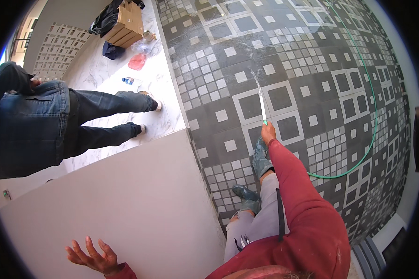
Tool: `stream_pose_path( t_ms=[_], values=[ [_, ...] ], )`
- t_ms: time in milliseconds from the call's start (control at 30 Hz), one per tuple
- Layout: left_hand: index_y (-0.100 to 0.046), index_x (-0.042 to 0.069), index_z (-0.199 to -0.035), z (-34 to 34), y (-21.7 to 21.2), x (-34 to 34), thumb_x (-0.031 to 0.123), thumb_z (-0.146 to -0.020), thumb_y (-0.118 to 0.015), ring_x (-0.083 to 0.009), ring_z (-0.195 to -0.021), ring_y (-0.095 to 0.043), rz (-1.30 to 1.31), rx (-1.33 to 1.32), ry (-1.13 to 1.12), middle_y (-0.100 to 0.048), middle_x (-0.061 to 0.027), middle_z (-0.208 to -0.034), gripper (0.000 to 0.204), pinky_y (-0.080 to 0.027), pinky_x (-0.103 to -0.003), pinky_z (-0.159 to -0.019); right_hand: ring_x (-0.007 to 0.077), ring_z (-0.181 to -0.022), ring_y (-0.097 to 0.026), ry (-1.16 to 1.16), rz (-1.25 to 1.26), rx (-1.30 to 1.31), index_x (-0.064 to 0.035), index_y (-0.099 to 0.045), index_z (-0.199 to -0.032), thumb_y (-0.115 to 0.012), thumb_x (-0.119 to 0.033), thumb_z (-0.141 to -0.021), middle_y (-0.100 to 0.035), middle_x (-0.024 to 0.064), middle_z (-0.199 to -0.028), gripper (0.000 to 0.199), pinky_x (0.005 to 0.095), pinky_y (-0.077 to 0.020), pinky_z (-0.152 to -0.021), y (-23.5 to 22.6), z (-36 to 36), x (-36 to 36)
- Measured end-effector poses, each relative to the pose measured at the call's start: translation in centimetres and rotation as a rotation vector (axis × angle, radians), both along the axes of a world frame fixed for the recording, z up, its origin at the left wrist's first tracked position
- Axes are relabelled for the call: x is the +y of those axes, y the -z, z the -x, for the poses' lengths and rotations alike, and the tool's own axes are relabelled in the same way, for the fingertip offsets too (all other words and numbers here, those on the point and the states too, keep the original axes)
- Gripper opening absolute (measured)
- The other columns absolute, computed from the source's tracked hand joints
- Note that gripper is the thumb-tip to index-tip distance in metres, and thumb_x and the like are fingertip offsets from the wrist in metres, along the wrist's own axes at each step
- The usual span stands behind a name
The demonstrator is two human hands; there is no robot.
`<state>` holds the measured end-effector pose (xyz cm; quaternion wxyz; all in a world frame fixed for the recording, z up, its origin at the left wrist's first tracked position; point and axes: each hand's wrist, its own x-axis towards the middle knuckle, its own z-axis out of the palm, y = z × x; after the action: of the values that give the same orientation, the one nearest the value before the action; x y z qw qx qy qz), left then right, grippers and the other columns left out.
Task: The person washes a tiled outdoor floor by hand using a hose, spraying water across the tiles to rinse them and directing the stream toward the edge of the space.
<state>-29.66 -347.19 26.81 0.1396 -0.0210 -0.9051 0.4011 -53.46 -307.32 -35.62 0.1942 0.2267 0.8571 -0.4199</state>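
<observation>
A: Holding what in the right hand (pixel 268 134)?

B: Gripping the end of a green hose (pixel 333 177), closed around it just behind the tip, near 2 rubber boots (pixel 261 160). Exact finger placement hard to make out, probably wrapped right round.

A: And the rest of the hose?

B: Lying in a wide curve on the tiled floor (pixel 214 114), off to the right, hidden at the near end behind the red sleeve (pixel 291 179).

A: Holding anything in the left hand (pixel 95 258)?

B: Nothing; raised with fingers spread in front of the pale wall (pixel 125 200).

A: Likely to handle how?

B: Sending water (pixel 260 95) onto the floor, so probably slippery; light at the tip, soft, bendy, hardly fragile, heavier to drag when full.

A: Best taken where?

B: Just behind the tip, firmly, without squeezing flat.
</observation>
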Motion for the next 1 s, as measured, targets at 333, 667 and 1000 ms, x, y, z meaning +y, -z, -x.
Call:
stream_pose_path(
  t_ms=[333, 667, 1000],
  values=[
    [-0.058, 0.019, -0.122, 2.7, 1.2, -0.1, 0.052, -0.075, -0.066, -0.0432, -0.130, -0.035, 0.063, -0.202, -0.461, -0.043, -0.0157, -0.138, 0.058, -0.024, -0.065, -0.099, 0.0472, -0.092, -0.057, -0.290, -0.110, -0.059, -0.0007, -0.052, -0.097, -0.045, -0.029, -0.092, -0.062, 0.0283, -0.094, 0.029, 0.0548, -0.0432, -0.078, 1.6, 11.9, -6.6],
    [-0.057, 0.019, -0.125, 4.0, 1.4, 0.9, 0.054, -0.078, -0.063, -0.0458, -0.129, -0.034, 0.077, -0.255, -0.686, -0.043, -0.0164, -0.139, 0.059, -0.025, -0.068, -0.098, 0.0474, -0.090, -0.057, -0.456, -0.024, -0.016, -0.0011, -0.051, -0.100, -0.045, -0.030, -0.092, -0.061, 0.0278, -0.091, 0.031, 0.0545, -0.0434, -0.076, 5.3, 17.8, -20.3],
    [-0.059, 0.015, -0.118, -0.2, -1.0, -1.2, 0.059, -0.079, -0.056, -0.0440, -0.135, -0.025, 0.003, -0.482, -0.680, -0.042, -0.0166, -0.139, 0.059, -0.009, -0.066, -0.106, 0.0464, -0.090, -0.058, -0.483, 0.106, 0.105, -0.0004, -0.051, -0.102, -0.043, -0.030, -0.094, -0.062, 0.0263, -0.092, 0.032, 0.0534, -0.0437, -0.077, 4.3, 24.2, -32.3]
  ],
)
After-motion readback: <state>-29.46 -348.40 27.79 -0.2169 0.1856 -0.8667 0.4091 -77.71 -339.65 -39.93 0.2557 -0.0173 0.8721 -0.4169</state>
